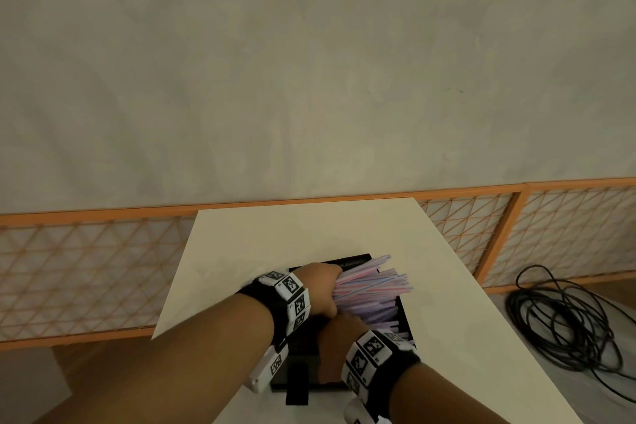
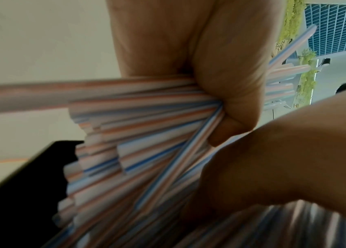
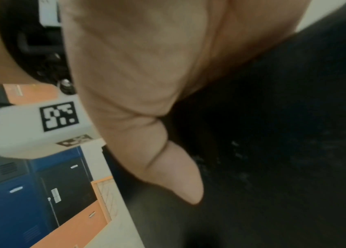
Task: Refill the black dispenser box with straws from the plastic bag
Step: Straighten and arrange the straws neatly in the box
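**Straws part-way into box, bundle splayed**

While the right hand (image 1: 339, 337) sits nearest, low against the box (image 1: 402, 317) under the bundle, its grasp cannot be told: the head view hides the fingers and the wrist view shows only palm and thumb against black. Just beyond, the left hand (image 1: 321, 289) is clenched round the straws (image 1: 370, 293) near one end; the left wrist view confirms fingers wrapped tight about the striped bundle. The straws fan out to the right over the open box, free ends uneven, some lower ends already inside. The box stands on the bench (image 1: 275, 234), near its front. No plastic bag is visible in any view. Further off, a cable (image 1: 564, 320) lies coiled on the floor to the right, before an orange fence (image 1: 499, 227).

Risks, as judged:
- Splayed ends could catch the box rim and spill onto the bench, since the bundle is gripped at one end only.
- Crossed straws may jam the dispenser if dropped unaligned.
- A tight clench may crush thin straws.
- Downward pressure could shift the box towards the bench edge.
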{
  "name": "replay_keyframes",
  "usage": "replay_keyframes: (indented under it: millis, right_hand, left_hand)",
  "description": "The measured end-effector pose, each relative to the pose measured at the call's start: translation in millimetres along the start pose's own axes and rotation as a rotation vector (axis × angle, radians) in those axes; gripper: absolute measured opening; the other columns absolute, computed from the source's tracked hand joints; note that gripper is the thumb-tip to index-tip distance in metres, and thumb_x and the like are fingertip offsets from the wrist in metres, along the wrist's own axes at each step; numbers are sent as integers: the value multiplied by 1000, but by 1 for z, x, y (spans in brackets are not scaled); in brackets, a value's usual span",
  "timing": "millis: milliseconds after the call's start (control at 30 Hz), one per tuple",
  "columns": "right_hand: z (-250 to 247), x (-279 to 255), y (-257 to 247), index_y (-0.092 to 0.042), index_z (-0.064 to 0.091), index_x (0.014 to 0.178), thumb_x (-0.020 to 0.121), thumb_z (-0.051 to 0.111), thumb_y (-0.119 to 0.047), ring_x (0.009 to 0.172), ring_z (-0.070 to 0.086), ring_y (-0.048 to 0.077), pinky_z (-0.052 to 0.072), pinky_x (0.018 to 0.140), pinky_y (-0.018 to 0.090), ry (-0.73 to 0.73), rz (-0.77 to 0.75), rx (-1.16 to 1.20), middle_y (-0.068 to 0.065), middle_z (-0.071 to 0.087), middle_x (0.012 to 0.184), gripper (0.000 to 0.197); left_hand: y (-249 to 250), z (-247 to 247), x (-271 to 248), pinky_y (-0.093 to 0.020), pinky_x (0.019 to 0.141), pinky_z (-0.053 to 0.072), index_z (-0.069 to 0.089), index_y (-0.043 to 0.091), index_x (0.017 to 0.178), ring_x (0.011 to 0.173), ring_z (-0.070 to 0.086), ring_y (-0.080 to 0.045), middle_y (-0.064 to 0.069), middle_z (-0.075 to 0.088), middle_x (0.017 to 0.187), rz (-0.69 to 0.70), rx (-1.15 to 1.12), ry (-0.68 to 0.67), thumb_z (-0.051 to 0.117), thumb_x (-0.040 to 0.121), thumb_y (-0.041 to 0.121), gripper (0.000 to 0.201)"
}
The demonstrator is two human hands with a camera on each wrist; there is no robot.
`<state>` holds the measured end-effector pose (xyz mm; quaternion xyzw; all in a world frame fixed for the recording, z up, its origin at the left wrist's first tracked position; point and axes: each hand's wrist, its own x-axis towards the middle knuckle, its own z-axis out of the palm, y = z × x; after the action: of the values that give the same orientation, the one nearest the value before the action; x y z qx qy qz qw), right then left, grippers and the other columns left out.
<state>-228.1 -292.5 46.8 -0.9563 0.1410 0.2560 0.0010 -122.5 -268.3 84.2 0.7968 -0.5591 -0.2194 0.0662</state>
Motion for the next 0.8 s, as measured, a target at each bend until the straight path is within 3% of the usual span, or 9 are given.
replay_keyframes:
  millis: [133,267,400,567,667,800]
  right_hand:
    - [10,14,1,-10,47,132,85,54,-49,119,50,39,38,104,47,23,8,-20,17,53,131,62]
    - [16,15,1,-8,56,123,85,58,-39,117,52,37,41,99,44,103,34,38,17,57,126,48]
    - [12,9,-2,-8,55,122,85,54,-33,116,46,36,39,100,45,199,8,-100,16,53,128,44]
    - [7,10,1,-10,41,138,79,56,-39,125,36,36,28,106,49,165,40,-158,16,40,140,67]
    - [5,12,1,-10,42,135,78,60,-36,121,41,36,36,103,47,95,48,-59,16,43,136,66]
    - [5,17,-1,-16,51,125,68,69,-36,112,55,36,49,95,46,92,-31,155,13,56,124,63]
  left_hand:
    - [1,2,2,-35,81,50,56,11,109,98,61,-30,-12,62,110,11,13,-36,72,71,14,42]
    - [2,-4,4,-36,77,51,56,11,107,90,60,-27,-8,59,97,12,-14,-60,71,70,14,40]
    - [0,-17,5,-34,75,50,58,11,109,90,61,-27,-9,60,97,15,-25,-80,71,69,14,42]
    - [-3,-28,7,-34,75,50,57,11,111,89,60,-28,-10,60,97,17,-20,-69,72,69,15,45]
    - [-2,-27,7,-37,81,51,56,10,115,97,61,-31,-13,63,108,25,10,-81,73,70,16,48]
    - [-2,-24,8,-43,85,54,57,9,113,96,61,-31,-14,63,108,30,30,-85,74,70,18,47]
